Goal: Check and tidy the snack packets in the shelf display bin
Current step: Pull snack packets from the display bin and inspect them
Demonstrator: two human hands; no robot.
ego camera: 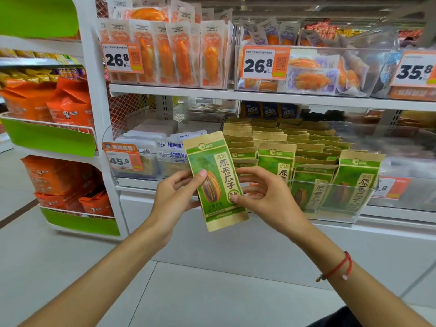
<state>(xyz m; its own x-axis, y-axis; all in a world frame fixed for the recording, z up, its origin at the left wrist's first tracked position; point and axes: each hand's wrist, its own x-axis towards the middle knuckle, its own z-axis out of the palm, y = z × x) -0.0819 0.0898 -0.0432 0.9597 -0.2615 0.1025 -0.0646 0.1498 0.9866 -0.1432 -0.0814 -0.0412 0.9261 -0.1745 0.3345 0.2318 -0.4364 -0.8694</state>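
both hands are pinching one green packet in front of the shelf, held out of the bin: the left hand is gripping its left edge with the thumb laid across the front and the other fingers behind, and the right hand is gripping its right edge low down, thumb on the round label, fingers curling behind. the packet is standing nearly upright, tilting a little to the left at the top, print facing the camera, with its upper half rising clear above both grips and its bottom strip hanging below them. the bin of matching packets is sitting just to the right and behind, its clear front wall near the right hand. as a judgement, the hold is an edge pinch only, so loosening either side while turning the packet could be letting it slip and drop to the floor. sliding it back in carelessly could be knocking the front row, where the packets are leaning at uneven angles, or catching the bin's clear lip. squeezing harder could be creasing the packet.
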